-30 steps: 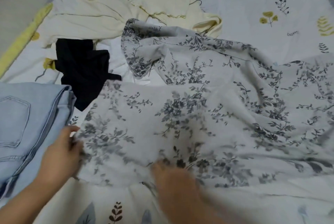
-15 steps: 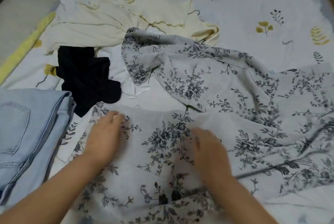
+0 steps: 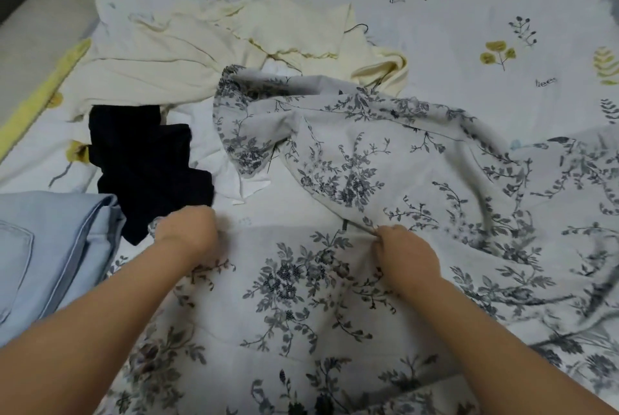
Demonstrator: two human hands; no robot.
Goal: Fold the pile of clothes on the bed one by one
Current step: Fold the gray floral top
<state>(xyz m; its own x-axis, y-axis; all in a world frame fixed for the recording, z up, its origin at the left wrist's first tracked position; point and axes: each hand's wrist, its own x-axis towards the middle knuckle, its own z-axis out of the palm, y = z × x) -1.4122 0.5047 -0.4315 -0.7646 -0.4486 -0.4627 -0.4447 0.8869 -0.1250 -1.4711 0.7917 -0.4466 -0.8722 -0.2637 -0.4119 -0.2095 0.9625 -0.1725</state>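
both forearms are stretched up from the bottom edge, backs of the hands upward. the far edge of the floral garment (image 3: 335, 297), spread over lower centre and right, is gripped by the curled left hand (image 3: 186, 234) at centre left and pinched by the right hand (image 3: 403, 254) at centre. the fingertips are hidden. folded jeans (image 3: 50, 247) are cut off at left; a black garment (image 3: 147, 163) and a cream garment (image 3: 201, 49) are seen above on the bedsheet (image 3: 469, 13).

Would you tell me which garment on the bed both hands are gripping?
The grey floral garment; left hand and right hand pinch its edge. Jeans, black and cream pieces lie untouched.
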